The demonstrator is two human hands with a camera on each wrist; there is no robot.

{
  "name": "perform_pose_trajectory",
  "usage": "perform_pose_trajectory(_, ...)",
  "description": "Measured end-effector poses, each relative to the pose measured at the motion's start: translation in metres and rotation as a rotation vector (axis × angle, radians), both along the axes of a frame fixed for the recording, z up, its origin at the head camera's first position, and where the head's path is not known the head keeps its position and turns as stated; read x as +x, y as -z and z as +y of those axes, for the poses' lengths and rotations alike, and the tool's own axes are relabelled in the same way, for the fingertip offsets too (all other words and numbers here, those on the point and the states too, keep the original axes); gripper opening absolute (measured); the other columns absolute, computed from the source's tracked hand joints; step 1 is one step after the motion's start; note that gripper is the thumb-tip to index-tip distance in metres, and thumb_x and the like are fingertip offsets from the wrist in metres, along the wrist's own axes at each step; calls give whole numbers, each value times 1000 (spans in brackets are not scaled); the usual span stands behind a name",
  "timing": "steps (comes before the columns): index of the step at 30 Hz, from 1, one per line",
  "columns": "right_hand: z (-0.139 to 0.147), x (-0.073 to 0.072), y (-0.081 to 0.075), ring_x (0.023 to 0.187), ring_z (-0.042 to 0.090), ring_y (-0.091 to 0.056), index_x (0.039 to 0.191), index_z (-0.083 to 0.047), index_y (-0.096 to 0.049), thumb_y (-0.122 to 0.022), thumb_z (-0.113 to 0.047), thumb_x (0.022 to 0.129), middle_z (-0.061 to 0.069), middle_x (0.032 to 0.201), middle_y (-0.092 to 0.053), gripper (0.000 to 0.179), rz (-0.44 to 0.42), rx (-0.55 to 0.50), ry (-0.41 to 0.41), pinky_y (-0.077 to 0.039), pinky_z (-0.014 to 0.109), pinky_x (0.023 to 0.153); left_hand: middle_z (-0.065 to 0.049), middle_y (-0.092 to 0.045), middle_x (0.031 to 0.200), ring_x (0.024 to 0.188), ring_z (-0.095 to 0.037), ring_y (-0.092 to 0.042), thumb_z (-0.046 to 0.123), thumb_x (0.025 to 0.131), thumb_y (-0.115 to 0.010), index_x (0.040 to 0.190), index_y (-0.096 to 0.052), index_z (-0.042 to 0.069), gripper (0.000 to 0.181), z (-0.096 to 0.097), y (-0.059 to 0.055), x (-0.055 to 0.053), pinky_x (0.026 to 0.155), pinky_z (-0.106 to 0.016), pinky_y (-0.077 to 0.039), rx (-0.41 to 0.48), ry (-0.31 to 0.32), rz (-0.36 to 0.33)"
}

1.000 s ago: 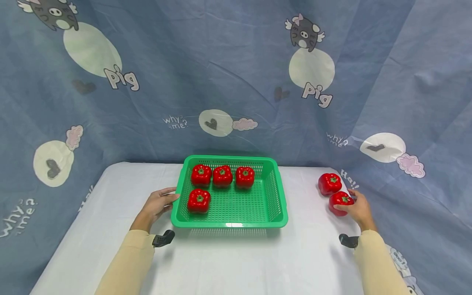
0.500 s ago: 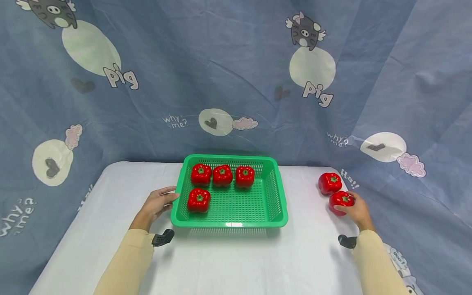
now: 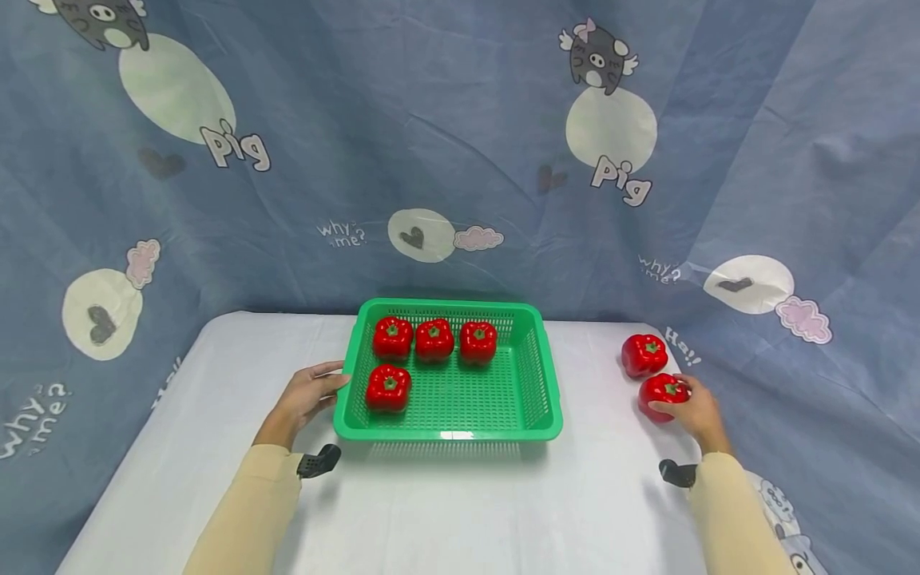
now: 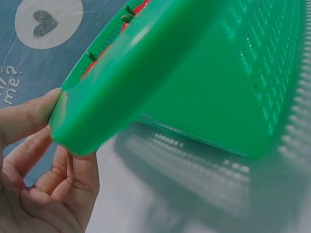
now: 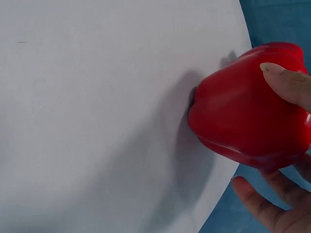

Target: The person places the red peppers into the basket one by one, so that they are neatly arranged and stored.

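Note:
At the left end of the green basket [image 3: 460, 435], my left hand [image 3: 305, 399] holds the rim. The left wrist view shows its thumb and fingers [image 4: 31, 148] at the rim's corner. Four-lobed red bell peppers, several of them, sit inside: a row along the back and one bell pepper [image 3: 388, 389] at front left. Over on the right, my right hand [image 3: 700, 411] grips another red bell pepper [image 5: 248, 109], thumb on one side and fingers on the other. Just behind it lies a further bell pepper [image 3: 644, 355].
A white-covered table [image 3: 460, 511] carries everything. Its right edge runs close beside the gripped pepper. Blue printed cloth [image 3: 460, 152] hangs behind and at both sides. Inside the basket, bare mesh floor [image 3: 467, 403] shows at the front middle and right.
The right hand's pepper has shifted very slightly left and toward me, a little away from the pepper behind it. The left hand and basket stay in place; the head view has tilted slightly.

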State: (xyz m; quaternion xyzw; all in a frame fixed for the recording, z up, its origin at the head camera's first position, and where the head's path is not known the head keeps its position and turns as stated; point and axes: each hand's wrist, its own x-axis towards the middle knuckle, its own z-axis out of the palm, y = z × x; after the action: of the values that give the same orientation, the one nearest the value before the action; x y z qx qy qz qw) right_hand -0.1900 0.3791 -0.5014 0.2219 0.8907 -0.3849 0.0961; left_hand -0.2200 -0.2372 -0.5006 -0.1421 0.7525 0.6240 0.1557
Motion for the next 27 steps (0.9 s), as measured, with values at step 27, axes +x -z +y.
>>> perform_pose_trajectory(27, -39, -3, -21, 117, 47, -34, 143, -3, -22, -75, -35, 72, 28, 133, -33, 94, 4, 46, -218, -44, 53, 87, -2, -65, 101, 79, -9, -62, 24, 83, -66, 132, -45, 5, 57, 0, 0, 1, 71, -24, -51, 8, -10, -2)
